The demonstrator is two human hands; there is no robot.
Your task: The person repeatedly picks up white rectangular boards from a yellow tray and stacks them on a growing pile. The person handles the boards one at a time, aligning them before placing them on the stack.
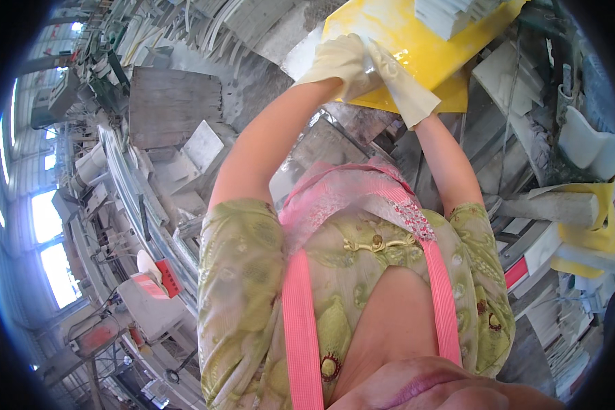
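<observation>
Both my hands wear cream rubber gloves and meet over the near left part of a wet, shiny yellow sheet [424,55]. My left hand [342,65] is bent at the wrist, its fingers curled in toward the other hand. My right hand [398,80] presses close against it with fingers together. A small shiny patch shows between the gloves, but what they grip is hidden. To the left of the gloves lies a pale wet slab [301,55]. Farther right on the yellow sheet rests a stack of white blocks [447,17].
A grey board [174,106] and a pale square tile [203,147] lie to the left. Long metal rails [126,184] curve past there, near a red box [169,277]. At the right are a white curved container [588,143], a pale beam [553,207] and yellow sheeting [588,232].
</observation>
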